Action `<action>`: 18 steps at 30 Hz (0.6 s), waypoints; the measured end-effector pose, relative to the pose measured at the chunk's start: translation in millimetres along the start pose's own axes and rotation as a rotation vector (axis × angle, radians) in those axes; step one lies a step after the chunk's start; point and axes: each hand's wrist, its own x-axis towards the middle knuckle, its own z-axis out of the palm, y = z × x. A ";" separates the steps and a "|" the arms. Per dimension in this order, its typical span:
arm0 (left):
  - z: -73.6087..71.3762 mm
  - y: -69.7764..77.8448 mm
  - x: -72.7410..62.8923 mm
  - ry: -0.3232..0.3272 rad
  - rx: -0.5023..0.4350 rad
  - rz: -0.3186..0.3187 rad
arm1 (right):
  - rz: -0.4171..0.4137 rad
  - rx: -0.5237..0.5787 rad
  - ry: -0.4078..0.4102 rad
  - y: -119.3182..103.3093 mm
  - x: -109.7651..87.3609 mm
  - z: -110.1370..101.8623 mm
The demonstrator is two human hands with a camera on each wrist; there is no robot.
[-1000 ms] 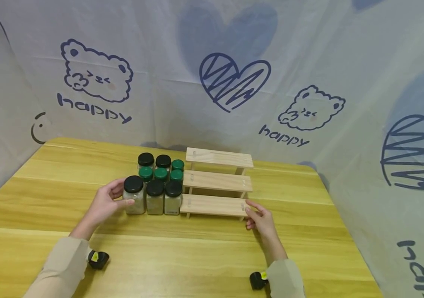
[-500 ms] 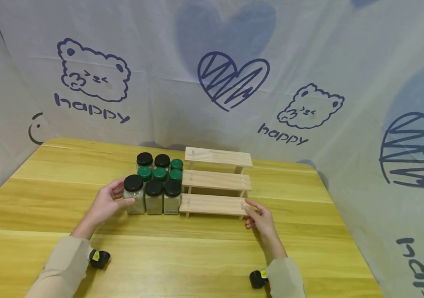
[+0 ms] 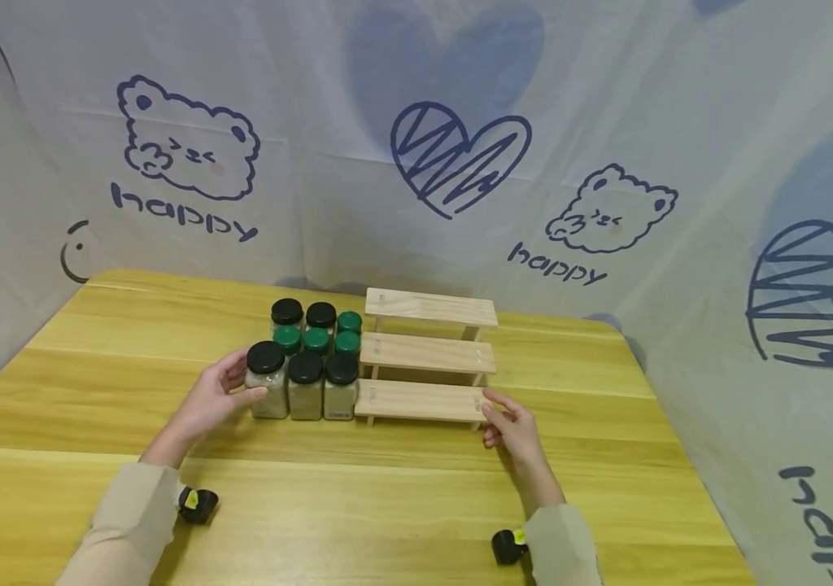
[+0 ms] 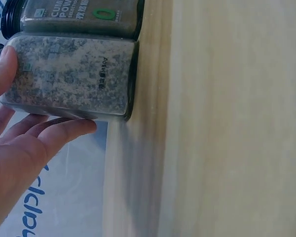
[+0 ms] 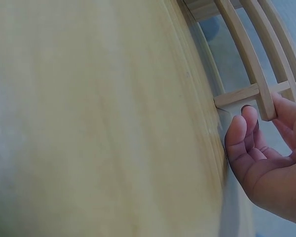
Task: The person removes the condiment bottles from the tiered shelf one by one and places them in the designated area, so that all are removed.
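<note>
My left hand (image 3: pixel 213 397) holds the front-left spice jar (image 3: pixel 267 391), a clear square jar with a black lid. In the left wrist view, its thumb lies on the face of this speckled jar (image 4: pixel 74 74), and its fingers run along the side. Beside it stands a cumin powder jar (image 4: pixel 84 15). At the right end of the lowest step, my right hand (image 3: pixel 515 431) grips the three-tier wooden shelf (image 3: pixel 420 400). In the right wrist view, the hand (image 5: pixel 271 163) has fingers on both sides of the board's end (image 5: pixel 265 106).
More black-lidded jars (image 3: pixel 321 316) and green-lidded jars (image 3: pixel 316 340) stand packed against the shelf's left side. All are on a yellow wooden table (image 3: pixel 358 505). A printed cloth (image 3: pixel 314 163) hangs behind.
The left hand and its jar have shifted slightly to the right, closer to the neighbouring jar. The right hand stays at the shelf's end.
</note>
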 end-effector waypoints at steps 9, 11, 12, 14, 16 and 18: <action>-4.5 3.2 -0.4 0.024 -0.032 0.015 | -0.005 -0.022 0.036 -0.9 3.8 2.5; -6.0 5.6 -4.2 0.052 -0.019 0.004 | -0.016 -0.021 0.042 -1.1 4.0 2.6; -6.5 7.2 -6.2 0.070 -0.013 -0.002 | -0.022 -0.025 0.049 -1.2 3.9 2.5; -6.8 11.5 -10.9 0.109 0.013 -0.024 | -0.029 -0.030 0.062 -1.4 3.0 1.7; -6.3 16.4 -15.2 0.155 0.037 -0.038 | -0.042 -0.058 0.077 -2.5 1.4 0.7; -5.0 21.2 -18.4 0.206 0.057 -0.041 | -0.061 -0.112 0.096 -4.2 -0.8 -0.5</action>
